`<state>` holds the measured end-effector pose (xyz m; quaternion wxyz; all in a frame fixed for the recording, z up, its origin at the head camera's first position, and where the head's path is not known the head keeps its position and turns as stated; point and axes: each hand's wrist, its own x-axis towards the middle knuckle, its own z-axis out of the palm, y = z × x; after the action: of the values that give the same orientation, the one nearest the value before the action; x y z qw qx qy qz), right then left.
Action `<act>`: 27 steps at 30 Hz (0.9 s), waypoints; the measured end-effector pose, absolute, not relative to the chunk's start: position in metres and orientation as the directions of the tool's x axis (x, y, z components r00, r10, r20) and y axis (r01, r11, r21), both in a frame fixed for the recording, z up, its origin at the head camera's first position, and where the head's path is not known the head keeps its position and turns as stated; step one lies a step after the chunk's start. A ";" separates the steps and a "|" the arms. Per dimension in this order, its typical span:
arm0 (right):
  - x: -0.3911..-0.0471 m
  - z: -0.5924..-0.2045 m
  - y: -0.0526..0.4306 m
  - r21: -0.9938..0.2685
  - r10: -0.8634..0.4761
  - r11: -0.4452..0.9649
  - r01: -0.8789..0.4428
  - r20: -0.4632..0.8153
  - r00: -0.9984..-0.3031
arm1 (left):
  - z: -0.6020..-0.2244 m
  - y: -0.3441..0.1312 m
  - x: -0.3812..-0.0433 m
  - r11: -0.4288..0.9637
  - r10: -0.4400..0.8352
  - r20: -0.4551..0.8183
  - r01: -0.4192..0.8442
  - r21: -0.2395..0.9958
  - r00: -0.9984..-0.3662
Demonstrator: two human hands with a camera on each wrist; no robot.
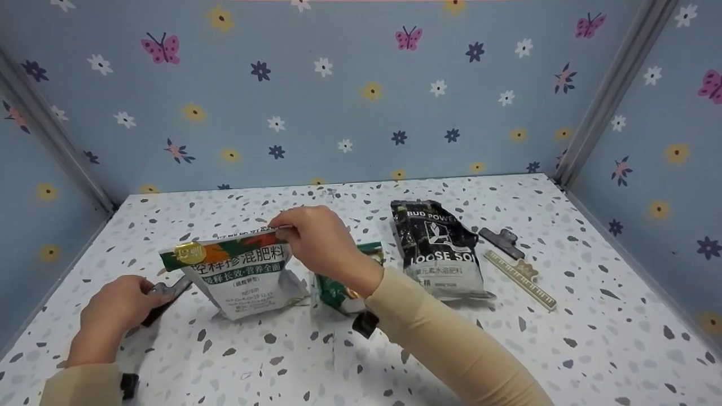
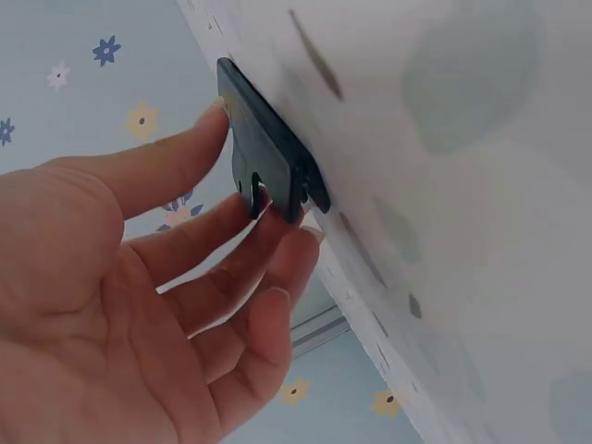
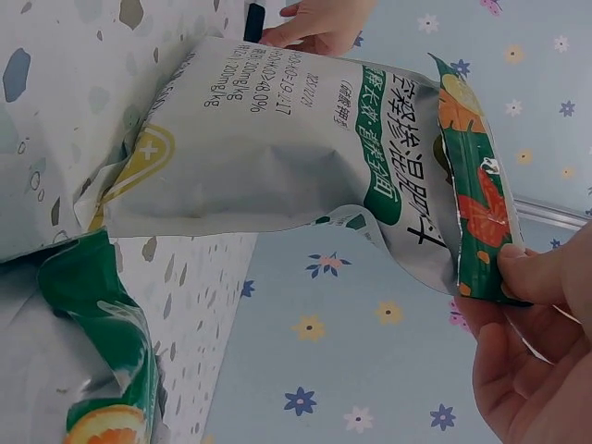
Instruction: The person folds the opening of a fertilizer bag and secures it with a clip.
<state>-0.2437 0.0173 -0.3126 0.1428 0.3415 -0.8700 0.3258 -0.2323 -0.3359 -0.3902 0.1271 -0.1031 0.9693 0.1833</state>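
Note:
A white fertilizer bag (image 1: 248,282) with a green and orange top band stands upright on the table. My right hand (image 1: 316,239) pinches the right end of that band between thumb and fingers; the right wrist view shows the same grip on the bag (image 3: 277,139). To the left of the bag, my left hand (image 1: 115,301) holds a dark bulldog clip (image 1: 163,301) low over the table. In the left wrist view, thumb and fingertips grip the clip (image 2: 264,139), whose long edge lies close to the tabletop.
A second green-topped bag (image 1: 333,293) sits partly hidden behind my right forearm. Further right lie a black and white soil bag (image 1: 440,248), another black clip (image 1: 502,242) and a gold ruler-like clip (image 1: 522,279). Flowered walls (image 1: 350,90) enclose the speckled table (image 1: 271,361).

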 end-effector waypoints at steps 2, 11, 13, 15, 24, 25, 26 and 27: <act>-0.245 -0.313 0.018 -0.476 -0.508 0.540 -0.694 0.473 -0.720 | -0.389 -0.334 -0.232 0.905 -0.183 -0.285 -0.274 0.325 -0.941; -0.251 -0.321 0.022 -0.598 -0.494 0.444 -0.667 0.458 -0.739 | -0.387 -0.335 -0.230 0.881 -0.188 -0.263 -0.281 0.380 -0.946; -0.252 -0.322 0.023 -0.617 -0.493 0.424 -0.663 0.457 -0.740 | -0.387 -0.337 -0.230 0.884 -0.182 -0.260 -0.273 0.380 -0.948; -0.253 -0.323 0.023 -0.630 -0.495 0.406 -0.662 0.457 -0.739 | -0.386 -0.338 -0.230 0.887 -0.172 -0.252 -0.261 0.382 -0.952; -0.256 -0.326 0.025 -0.642 -0.504 0.380 -0.666 0.460 -0.731 | -0.380 -0.333 -0.223 0.845 -0.201 -0.022 -0.185 0.502 -0.979; -0.257 -0.326 0.025 -0.641 -0.503 0.378 -0.668 0.463 -0.729 | -0.378 -0.332 -0.222 0.830 -0.219 -0.003 -0.188 0.525 -0.976; -0.256 -0.326 0.025 -0.639 -0.504 0.376 -0.671 0.467 -0.727 | -0.376 -0.331 -0.221 0.813 -0.241 0.011 -0.196 0.549 -0.970; -0.256 -0.326 0.025 -0.639 -0.504 0.372 -0.673 0.470 -0.725 | -0.373 -0.330 -0.220 0.791 -0.266 0.019 -0.207 0.576 -0.964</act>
<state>-0.2563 0.0251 -0.3261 0.0980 0.3578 -0.8224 0.4314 -0.2203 -0.3297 -0.3735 -0.0492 -0.1250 0.9450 0.2981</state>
